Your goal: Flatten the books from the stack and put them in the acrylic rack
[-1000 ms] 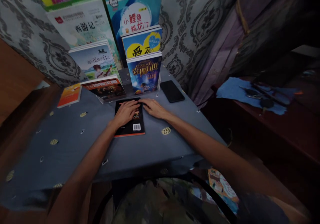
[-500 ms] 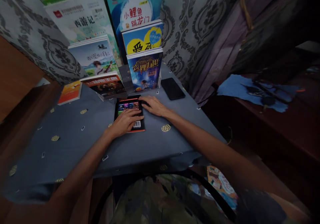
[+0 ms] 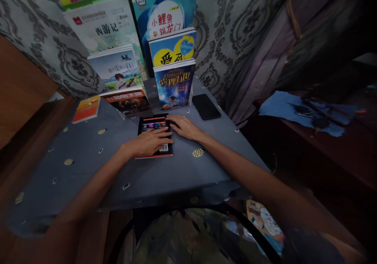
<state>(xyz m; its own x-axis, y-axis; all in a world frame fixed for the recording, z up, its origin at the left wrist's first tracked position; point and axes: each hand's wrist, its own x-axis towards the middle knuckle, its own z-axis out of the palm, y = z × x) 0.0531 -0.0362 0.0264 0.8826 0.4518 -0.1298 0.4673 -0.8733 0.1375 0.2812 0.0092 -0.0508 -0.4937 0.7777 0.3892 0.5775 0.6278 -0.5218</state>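
A black book with a red edge and a barcode (image 3: 153,126) lies back cover up in the middle of the grey-clothed table (image 3: 88,170). My left hand (image 3: 150,143) rests flat across the book's lower half, fingers stretched out toward the right edge. At the book's upper right edge, my right hand (image 3: 183,126) lies with its fingers spread on the cover and the cloth. Neither hand grips anything.
Several books stand in rows against the patterned wall: a dark blue one (image 3: 174,84) just behind the black book, and a brown one (image 3: 128,101) to its left. An orange booklet (image 3: 86,109) lies at left and a black phone (image 3: 206,106) at right. A blue cloth (image 3: 294,107) covers a side shelf.
My left hand has slid down the black book toward me and turned across it, uncovering the coloured upper part of the cover. My right hand has barely shifted.
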